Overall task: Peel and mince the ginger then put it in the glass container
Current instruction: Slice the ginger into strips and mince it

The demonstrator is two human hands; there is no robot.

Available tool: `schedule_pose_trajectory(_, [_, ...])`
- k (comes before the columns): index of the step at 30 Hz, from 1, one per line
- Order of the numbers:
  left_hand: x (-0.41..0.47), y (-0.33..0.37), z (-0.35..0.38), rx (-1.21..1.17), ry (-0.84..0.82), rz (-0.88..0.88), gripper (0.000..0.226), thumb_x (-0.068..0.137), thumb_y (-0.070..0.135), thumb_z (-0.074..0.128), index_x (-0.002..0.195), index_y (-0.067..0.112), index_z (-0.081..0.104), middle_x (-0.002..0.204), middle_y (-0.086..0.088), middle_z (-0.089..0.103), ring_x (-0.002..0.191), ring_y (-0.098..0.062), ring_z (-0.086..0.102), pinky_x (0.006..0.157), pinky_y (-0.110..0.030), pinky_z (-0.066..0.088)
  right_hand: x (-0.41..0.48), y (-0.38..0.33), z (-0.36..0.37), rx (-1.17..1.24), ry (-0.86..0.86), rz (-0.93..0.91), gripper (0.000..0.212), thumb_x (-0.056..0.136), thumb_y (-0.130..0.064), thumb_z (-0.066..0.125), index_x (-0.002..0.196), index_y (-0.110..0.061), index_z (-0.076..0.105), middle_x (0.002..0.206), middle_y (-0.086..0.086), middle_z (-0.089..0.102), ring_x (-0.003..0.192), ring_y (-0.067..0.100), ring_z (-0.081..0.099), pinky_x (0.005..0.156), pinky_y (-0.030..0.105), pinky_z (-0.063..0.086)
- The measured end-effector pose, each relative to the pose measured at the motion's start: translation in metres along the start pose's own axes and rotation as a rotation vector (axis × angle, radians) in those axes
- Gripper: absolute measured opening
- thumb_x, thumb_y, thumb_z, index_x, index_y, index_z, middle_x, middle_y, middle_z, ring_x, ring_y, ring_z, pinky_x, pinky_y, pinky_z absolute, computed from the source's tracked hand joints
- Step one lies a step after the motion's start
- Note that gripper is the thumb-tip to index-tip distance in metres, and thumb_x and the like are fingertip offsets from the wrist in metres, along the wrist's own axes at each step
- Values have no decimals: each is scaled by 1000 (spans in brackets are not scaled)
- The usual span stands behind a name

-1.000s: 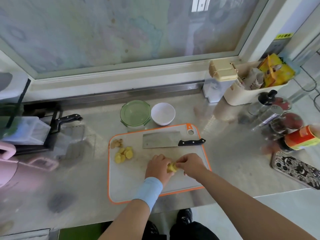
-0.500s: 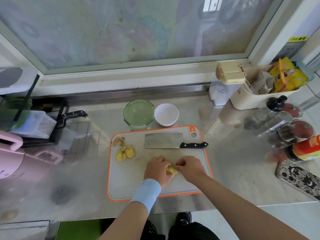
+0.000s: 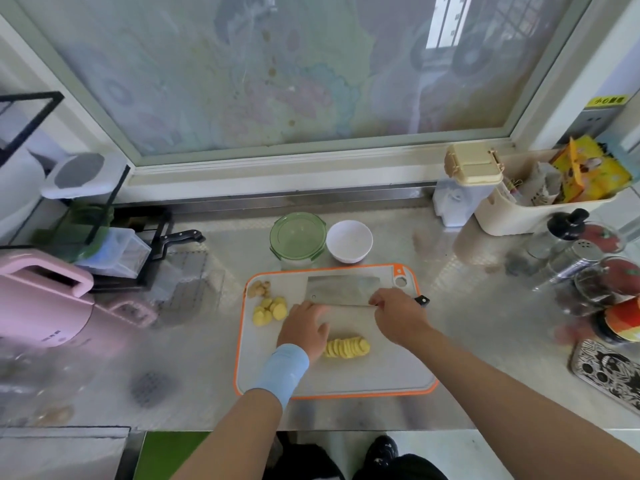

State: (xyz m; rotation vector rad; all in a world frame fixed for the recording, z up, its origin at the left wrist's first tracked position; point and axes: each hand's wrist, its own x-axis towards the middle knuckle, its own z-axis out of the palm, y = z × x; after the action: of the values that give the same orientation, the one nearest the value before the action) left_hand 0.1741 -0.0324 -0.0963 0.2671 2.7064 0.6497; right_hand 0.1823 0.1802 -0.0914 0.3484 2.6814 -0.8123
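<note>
**Ginger sliced on board; cleaver handle under right hand**

Obs. 1, ginger: a fanned row of ginger slices (image 3: pixel 347 347) lies on the cutting board (image 3: pixel 346 381), near its middle. Your left hand's heel covers the row's left end, so the number of slices cannot be told. More peeled ginger pieces (image 3: pixel 270 309) sit at the board's far-left corner, with brownish scraps (image 3: pixel 259 289) just behind them (peel or knobs, too blurred to say).

Obs. 2, hands: your left hand (image 3: pixel 304 327) lies palm-down on the board just left of the slices, fingers loosely bent and holding nothing that shows. Its fingertips reach the near-left corner of the blade; touching or not, you cannot tell from here. Your right hand (image 3: pixel 398 317) is curled round the handle of the cleaver (image 3: pixel 343 291). The hand hides the handle except for its black butt end. The blade lies flat along the board's far edge.

Obs. 3, container: the glass container (image 3: pixel 298 237), green lid on, stands on the steel counter (image 3: pixel 485 341) just behind the board. A white bowl (image 3: pixel 349 241) is just beside it, to the right.

Obs. 4, surroundings: a light blue wristband (image 3: pixel 284 370) on your left wrist. Pink appliance (image 3: pixel 38 299) at left, cut off by the frame. Jars and shakers (image 3: pixel 595 271) at right, smeared. A patterned phone (image 3: pixel 609 372) at the right edge, partly cropped.
</note>
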Motion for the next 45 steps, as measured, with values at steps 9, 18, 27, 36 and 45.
schedule_pose_trajectory(9, [10, -27, -28, -139, -15, -7, 26, 94, 16, 55, 117, 26, 63, 108, 7, 56, 98, -14, 59, 89, -30, 50, 13, 10, 11, -691, -1, -115, 59, 87, -8, 48, 141, -25, 32, 127, 4, 46, 116, 27, 47, 95, 39, 37])
schedule_pose_trajectory(18, [9, -43, -9, -71, -169, 105, 22, 93, 22, 56, 111, 27, 67, 109, 9, 59, 95, -9, 58, 87, -24, 48, -10, -3, 15, -469, -17, -73, 63, 96, -20, 42, 154, -23, 18, 131, 7, 44, 113, 28, 53, 88, 40, 46])
schedule_pose_trajectory(27, [18, -23, 13, 9, -102, 524, 20, 94, 25, 58, 110, 21, 69, 112, 3, 59, 107, -15, 53, 83, -27, 49, -65, -6, 12, -43, 71, 202, 23, 99, -34, 42, 116, -30, 57, 93, -2, 55, 93, 26, 58, 78, 40, 50])
schedule_pose_trajectory(36, [11, -9, 46, 38, 86, 873, 14, 79, 8, 72, 90, 16, 74, 91, 1, 65, 74, -19, 60, 55, -27, 52, -96, -2, 51, 21, 135, 247, 38, 99, -29, 40, 134, -42, 49, 97, -4, 60, 94, 22, 61, 75, 29, 46])
schedule_pose_trajectory(45, [14, -11, 62, 123, 87, 867, 28, 68, -2, 81, 88, 14, 71, 84, -2, 59, 75, -19, 50, 51, -33, 50, -96, 6, 60, 58, 101, 207, 37, 98, -25, 40, 130, -36, 54, 93, -3, 62, 89, 20, 60, 72, 30, 48])
